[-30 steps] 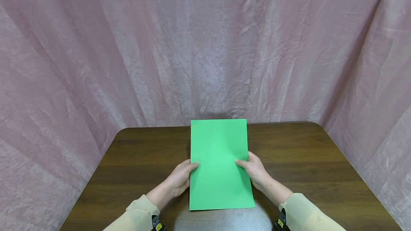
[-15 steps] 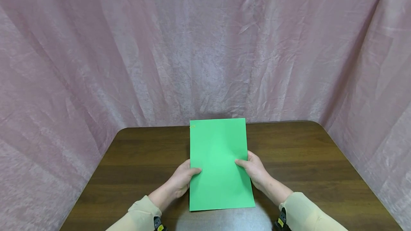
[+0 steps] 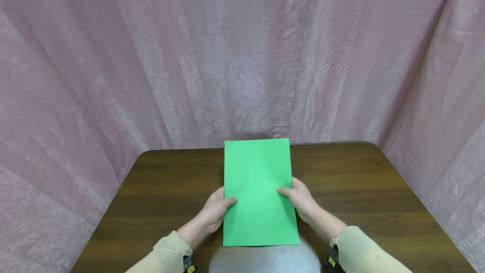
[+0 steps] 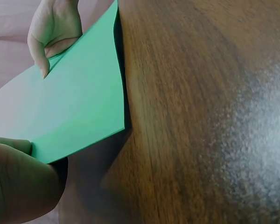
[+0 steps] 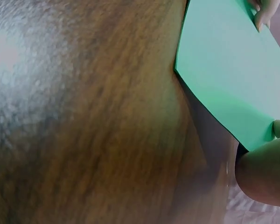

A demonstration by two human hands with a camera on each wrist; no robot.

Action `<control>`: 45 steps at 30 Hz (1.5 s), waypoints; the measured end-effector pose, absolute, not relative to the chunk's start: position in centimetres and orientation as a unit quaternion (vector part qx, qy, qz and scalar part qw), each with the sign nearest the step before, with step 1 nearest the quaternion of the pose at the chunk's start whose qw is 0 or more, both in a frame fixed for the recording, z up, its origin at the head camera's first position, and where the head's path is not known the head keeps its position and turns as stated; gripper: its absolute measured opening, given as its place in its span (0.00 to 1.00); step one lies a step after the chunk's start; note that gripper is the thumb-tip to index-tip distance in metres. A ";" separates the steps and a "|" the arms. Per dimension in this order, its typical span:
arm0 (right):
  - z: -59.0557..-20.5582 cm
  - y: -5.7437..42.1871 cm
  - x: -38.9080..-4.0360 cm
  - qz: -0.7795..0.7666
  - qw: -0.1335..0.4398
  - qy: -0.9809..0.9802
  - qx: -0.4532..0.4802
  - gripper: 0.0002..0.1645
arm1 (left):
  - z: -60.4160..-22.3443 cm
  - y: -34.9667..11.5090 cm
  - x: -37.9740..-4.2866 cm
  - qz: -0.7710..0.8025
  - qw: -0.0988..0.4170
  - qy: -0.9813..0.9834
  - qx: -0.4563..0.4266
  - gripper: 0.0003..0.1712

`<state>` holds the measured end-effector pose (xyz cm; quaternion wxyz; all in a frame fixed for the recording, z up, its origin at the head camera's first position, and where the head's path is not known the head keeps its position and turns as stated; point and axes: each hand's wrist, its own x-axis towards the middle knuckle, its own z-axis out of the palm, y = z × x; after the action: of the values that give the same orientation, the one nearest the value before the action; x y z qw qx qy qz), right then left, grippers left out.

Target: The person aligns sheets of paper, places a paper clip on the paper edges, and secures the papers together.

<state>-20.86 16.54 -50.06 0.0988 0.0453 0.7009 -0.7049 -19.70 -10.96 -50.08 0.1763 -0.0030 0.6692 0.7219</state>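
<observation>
Green paper (image 3: 257,222) is held upright in portrait by both hands over the table's front half. A small yellow paper clip (image 3: 227,148) sits at its top left corner. My left hand (image 3: 213,212) grips the left edge, thumb lying on the front and the other fingers behind. On the opposite edge my right hand (image 3: 303,203) pinches the paper the same way, a little higher. The left wrist view shows the paper (image 4: 84,102) slightly bowed, its lower edge close over the wood and casting a shadow. Fingers behind the paper are hidden.
A brown wooden table (image 3: 159,188) with rounded back corners lies beneath. Pink velvety curtains (image 3: 242,54) hang right behind it and along both sides. Bright light reflects off the table near its front edge.
My left thumb has slid farther in and lower on the paper's front. The paper appears slightly higher in the head view. My right hand keeps its hold.
</observation>
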 end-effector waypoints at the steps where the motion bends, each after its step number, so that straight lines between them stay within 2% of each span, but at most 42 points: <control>1: -50.0 16.6 -20.9 -0.701 0.099 0.705 0.043 0.28 | -50.1 -10.9 -19.7 0.721 0.175 0.670 -0.004 0.31; 15: -50.2 17.6 -19.4 -0.657 0.115 0.744 0.026 0.24 | -50.2 -11.1 -20.0 0.728 0.160 0.666 -0.023 0.30; 25: -49.2 18.2 -19.2 -0.614 0.114 0.780 0.038 0.14 | -50.1 -11.1 -20.5 0.726 0.164 0.668 -0.028 0.30; 38: -49.0 19.0 -19.9 -0.615 0.122 0.777 0.059 0.09 | -49.3 -11.5 -22.0 0.729 0.224 0.647 -0.011 0.29; 45: -48.9 19.2 -20.5 -0.606 0.121 0.784 0.064 0.08 | -48.9 -11.9 -23.1 0.720 0.236 0.653 -0.012 0.25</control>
<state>-20.51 19.19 -48.94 0.1206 0.0642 0.7835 -0.6062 -23.07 -11.94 -48.91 0.2356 -0.0121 0.6532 0.7195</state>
